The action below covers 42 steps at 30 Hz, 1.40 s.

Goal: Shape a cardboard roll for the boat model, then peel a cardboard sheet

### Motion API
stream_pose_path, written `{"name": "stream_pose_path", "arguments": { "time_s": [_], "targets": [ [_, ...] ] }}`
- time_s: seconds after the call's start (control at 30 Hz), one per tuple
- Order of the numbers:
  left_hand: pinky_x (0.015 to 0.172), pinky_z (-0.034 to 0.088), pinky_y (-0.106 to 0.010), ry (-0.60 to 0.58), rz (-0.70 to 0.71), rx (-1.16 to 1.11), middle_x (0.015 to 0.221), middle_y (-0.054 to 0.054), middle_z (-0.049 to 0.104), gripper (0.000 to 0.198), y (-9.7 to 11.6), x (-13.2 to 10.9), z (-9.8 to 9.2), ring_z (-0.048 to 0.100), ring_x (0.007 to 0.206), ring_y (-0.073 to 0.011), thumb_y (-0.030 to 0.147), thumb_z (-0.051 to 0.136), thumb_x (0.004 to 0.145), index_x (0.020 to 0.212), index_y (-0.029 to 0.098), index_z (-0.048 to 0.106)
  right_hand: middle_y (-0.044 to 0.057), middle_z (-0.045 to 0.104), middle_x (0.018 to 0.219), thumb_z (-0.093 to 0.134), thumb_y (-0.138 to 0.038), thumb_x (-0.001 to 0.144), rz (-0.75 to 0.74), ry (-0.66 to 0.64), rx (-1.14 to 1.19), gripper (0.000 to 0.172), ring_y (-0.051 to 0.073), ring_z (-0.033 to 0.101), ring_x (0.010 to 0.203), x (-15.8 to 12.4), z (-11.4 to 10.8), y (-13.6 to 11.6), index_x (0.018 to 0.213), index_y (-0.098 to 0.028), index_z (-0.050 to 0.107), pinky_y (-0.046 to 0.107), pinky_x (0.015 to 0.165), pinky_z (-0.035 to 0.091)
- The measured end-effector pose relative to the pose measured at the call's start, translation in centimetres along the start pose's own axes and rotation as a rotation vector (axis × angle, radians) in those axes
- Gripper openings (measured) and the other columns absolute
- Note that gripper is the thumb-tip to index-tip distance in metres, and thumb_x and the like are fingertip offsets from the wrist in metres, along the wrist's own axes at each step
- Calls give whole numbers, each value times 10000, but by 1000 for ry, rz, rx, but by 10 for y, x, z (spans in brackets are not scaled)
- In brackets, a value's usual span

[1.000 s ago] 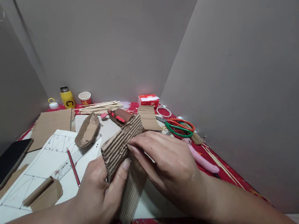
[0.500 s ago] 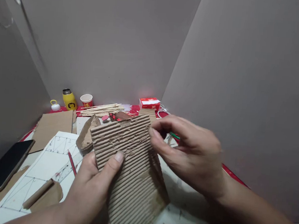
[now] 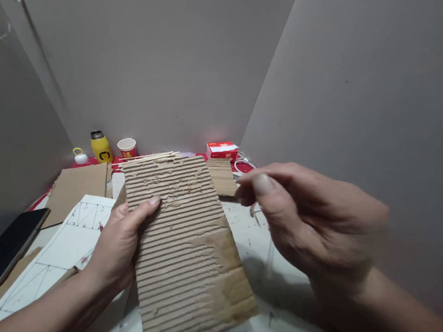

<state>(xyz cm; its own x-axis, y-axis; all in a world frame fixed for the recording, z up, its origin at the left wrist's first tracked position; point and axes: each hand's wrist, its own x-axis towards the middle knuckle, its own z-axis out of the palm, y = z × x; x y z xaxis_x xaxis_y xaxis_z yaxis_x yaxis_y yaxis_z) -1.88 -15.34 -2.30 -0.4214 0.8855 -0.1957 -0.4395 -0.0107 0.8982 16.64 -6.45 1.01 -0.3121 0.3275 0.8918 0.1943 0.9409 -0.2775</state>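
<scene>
My left hand (image 3: 122,240) is closed on the left edge of a sheet of corrugated cardboard (image 3: 176,244), thumb on the ridged face. The sheet is tilted up towards me, with its ridges bare and torn scraps of paper near the top. Brown facing paper still covers its lower right corner. Off to the right, apart from the sheet, my right hand (image 3: 310,220) is closed with thumb and fingers drawn together. Whatever it holds, if anything, cannot be made out.
A smaller corrugated piece (image 3: 221,176) lies behind the sheet, near a red box (image 3: 222,150). Thin sticks (image 3: 148,156), a paper cup (image 3: 127,148) and a yellow bottle (image 3: 102,148) stand or lie at the back. Left are a drawing (image 3: 59,247), flat cardboard (image 3: 80,187) and a black phone (image 3: 4,250).
My right hand has come away from the sheet's top right edge and moved right. The sheet has shifted and turned, showing more of its papered lower right corner.
</scene>
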Motion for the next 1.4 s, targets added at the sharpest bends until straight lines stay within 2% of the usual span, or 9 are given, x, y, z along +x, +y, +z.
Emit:
{"name": "stream_pose_path", "arguments": {
  "time_s": [0.13, 0.27, 0.43, 0.6, 0.8, 1.03, 1.13, 1.23, 1.4],
  "targets": [
    [700, 588, -317, -6, 36, 3, 911, -85, 759, 351, 0, 2, 0, 720, 775, -236, 324, 747, 744, 1043, 143, 708, -19, 601, 638, 559, -154, 892, 15, -189, 7, 132, 112, 522, 530, -3, 11, 0, 779, -222, 568, 256, 507, 423],
    [766, 577, -345, -12, 73, 82, 958, -94, 756, 417, -5, 0, -3, 717, 813, -244, 370, 748, 748, 1100, 153, 694, 6, 634, 706, 560, -151, 890, -22, -344, 101, 69, 122, 566, 626, -13, 29, -1, 833, -186, 579, 243, 569, 442],
    [739, 566, -295, -9, 195, 262, 914, -63, 759, 323, -11, -7, -4, 704, 801, -212, 382, 748, 754, 1000, 173, 735, 18, 640, 710, 589, -201, 891, 16, -373, 77, 89, 114, 561, 613, -21, 45, 2, 815, -155, 597, 231, 564, 426],
    [708, 548, -247, 13, 344, 400, 872, -10, 756, 141, -17, -16, 2, 686, 789, -179, 307, 733, 771, 871, 209, 747, 23, 663, 737, 592, -148, 877, 90, -418, 82, 53, 118, 596, 640, -21, 45, 3, 832, -144, 620, 225, 597, 451],
    [702, 522, -238, 85, 517, 575, 864, 17, 755, 66, -23, -25, 3, 670, 754, -168, 262, 705, 788, 831, 244, 752, 58, 683, 778, 529, -109, 896, -23, -360, 21, 87, 151, 618, 677, -26, 48, -1, 862, -142, 601, 261, 638, 467],
    [685, 519, -230, 74, 563, 594, 834, 10, 752, 61, -27, -20, 3, 665, 727, -157, 225, 684, 799, 822, 213, 738, 48, 623, 690, 460, -109, 913, -160, -314, -124, 143, 158, 553, 609, -33, 57, 0, 828, -155, 565, 274, 578, 430],
    [680, 528, -224, 50, 526, 517, 837, 1, 753, 87, -26, -15, 2, 669, 735, -150, 254, 674, 815, 862, 205, 729, 42, 612, 663, 471, -103, 906, -185, -274, -131, 135, 153, 538, 586, -31, 58, 6, 826, -163, 561, 275, 563, 426],
    [693, 540, -222, 76, 442, 420, 837, -7, 753, 135, -22, -11, 1, 677, 761, -150, 308, 697, 806, 885, 200, 717, 46, 626, 675, 508, -86, 881, -145, -217, -151, 116, 146, 559, 591, -25, 55, 16, 815, -159, 569, 269, 565, 438],
    [773, 541, -228, 86, 395, 307, 913, -14, 749, 185, -17, -9, -1, 682, 844, -153, 322, 724, 792, 932, 201, 707, 1, 630, 674, 557, -108, 856, 21, -111, -108, 105, 121, 572, 580, -10, 43, 26, 796, -181, 600, 255, 566, 461]
  ]
}}
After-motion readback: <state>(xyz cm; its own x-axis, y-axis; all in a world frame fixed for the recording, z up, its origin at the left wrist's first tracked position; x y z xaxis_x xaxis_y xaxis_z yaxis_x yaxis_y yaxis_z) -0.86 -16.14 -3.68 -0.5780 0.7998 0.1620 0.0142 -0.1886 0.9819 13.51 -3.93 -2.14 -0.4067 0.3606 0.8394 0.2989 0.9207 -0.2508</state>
